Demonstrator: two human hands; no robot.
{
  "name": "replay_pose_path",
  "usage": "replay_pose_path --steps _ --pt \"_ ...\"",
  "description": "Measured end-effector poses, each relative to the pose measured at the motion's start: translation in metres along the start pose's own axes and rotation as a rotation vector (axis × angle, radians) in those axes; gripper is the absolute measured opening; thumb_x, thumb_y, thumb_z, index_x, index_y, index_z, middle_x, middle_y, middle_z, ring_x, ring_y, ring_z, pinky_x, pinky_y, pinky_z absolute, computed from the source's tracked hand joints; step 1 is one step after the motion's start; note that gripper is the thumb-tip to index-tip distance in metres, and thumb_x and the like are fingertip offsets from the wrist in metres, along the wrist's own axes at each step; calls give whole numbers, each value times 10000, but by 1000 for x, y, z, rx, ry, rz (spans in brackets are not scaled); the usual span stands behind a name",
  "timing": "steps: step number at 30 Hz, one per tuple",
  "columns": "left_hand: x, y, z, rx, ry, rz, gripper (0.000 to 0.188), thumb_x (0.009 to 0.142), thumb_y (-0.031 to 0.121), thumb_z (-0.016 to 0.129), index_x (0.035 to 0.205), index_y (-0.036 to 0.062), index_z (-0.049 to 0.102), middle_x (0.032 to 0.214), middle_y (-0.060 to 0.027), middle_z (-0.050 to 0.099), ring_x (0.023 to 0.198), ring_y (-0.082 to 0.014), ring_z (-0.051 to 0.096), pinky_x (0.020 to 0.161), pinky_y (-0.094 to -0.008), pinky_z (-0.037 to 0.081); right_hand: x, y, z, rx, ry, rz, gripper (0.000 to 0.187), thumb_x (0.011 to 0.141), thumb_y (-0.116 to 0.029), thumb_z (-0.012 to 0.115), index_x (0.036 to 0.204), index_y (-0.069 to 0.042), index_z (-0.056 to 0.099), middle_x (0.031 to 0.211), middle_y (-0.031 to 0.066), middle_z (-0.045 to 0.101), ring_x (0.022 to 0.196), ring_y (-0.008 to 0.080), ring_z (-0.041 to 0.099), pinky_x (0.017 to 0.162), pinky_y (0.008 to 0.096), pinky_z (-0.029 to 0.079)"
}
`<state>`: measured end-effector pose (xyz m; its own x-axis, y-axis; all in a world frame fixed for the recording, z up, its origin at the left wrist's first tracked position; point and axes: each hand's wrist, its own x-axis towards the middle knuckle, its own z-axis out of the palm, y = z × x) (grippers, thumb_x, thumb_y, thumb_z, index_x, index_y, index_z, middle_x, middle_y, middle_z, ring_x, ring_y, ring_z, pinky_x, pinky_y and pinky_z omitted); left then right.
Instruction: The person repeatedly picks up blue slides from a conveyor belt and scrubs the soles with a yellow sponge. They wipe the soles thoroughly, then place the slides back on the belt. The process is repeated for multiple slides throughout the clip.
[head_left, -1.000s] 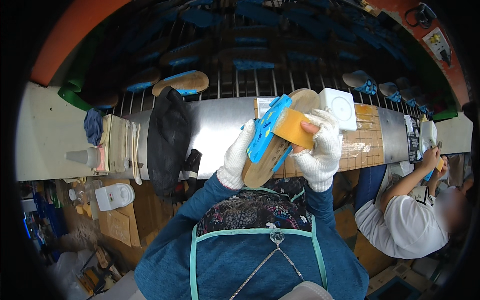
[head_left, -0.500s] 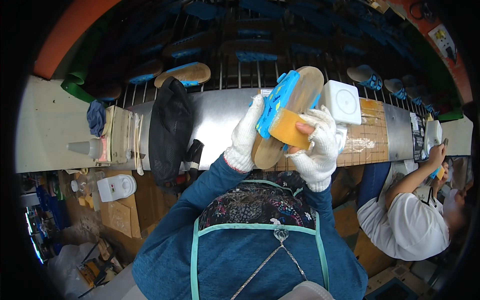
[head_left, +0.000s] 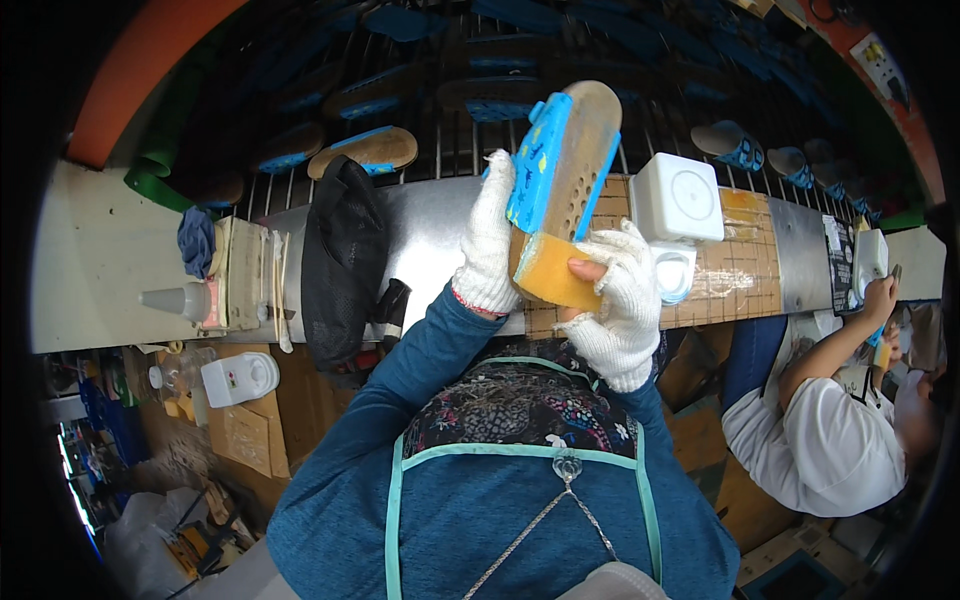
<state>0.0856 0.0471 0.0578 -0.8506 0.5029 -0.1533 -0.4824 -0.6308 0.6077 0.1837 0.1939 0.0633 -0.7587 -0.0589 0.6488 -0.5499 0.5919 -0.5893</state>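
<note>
My left hand [head_left: 487, 240], in a white knitted glove, holds a slipper [head_left: 582, 160] from its left side. The slipper has a brown, sole-shaped face with a cluster of small holes and a blue patterned band wrapped round its edges. Some of the left fingers are hidden behind it. A yellow sponge [head_left: 553, 270] is pinched in my right hand [head_left: 622, 300], whose glove leaves fingertips bare. The sponge lies against the slipper's near end and covers part of it. Just right of my right hand stand a white plastic container [head_left: 678, 200] and a small white cup [head_left: 674, 270].
Beyond the metal bench [head_left: 430, 220], a bar rack bears several similar slippers [head_left: 363, 152]. A black mesh bag [head_left: 343, 260] lies to the left, near a grey cone [head_left: 172, 300]. At the right, a co-worker in a white shirt [head_left: 815, 445] works beside the bench. Cardboard [head_left: 735, 285] covers part of it.
The slipper has moved up and away from me and turned more upright. The sponge, in my right hand, has shifted left and down along it, toward the near end, uncovering the small holes.
</note>
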Motion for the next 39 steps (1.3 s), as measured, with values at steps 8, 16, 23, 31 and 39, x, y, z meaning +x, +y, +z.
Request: replay_pose_path --steps 8,16,23,31,39 --pt "4 -11 -3 24 27 469 667 1042 618 395 1369 48 514 1187 -137 650 1025 -220 690 852 -358 606 -16 -12 36 464 238 349 554 744 -78 824 1248 -10 606 1211 183 577 1122 317 591 1070 424 412" --pt "-2 -6 -14 -108 32 376 781 998 701 394 1474 83 426 1345 -155 590 1162 -295 634 980 -443 559 4 -3 33 238 227 166 493 663 -156 841 1112 -27 683 1101 158 651 1113 358 590 1086 516 388" --pt "-1 5 -32 -224 92 265 720 1005 658 447 1440 85 486 1359 -152 602 1180 -292 629 994 -428 547 19 -14 36 -207 142 -107 487 558 -240 822 1020 -114 731 932 67 672 996 315 622 1051 546 379" --pt "-6 7 -39 -236 60 338 728 982 677 472 1440 112 494 1295 -125 643 1070 -241 686 861 -384 620 -3 -12 49 -217 231 13 533 574 -262 849 1049 -99 671 927 85 626 979 334 599 1036 547 380" --pt "-6 10 -42 -347 41 298 751 965 696 486 1463 133 483 1345 -117 619 1086 -253 679 877 -400 615 -6 -13 44 -144 166 26 518 637 -151 865 1077 -52 610 1042 162 587 1038 369 564 1025 533 405"
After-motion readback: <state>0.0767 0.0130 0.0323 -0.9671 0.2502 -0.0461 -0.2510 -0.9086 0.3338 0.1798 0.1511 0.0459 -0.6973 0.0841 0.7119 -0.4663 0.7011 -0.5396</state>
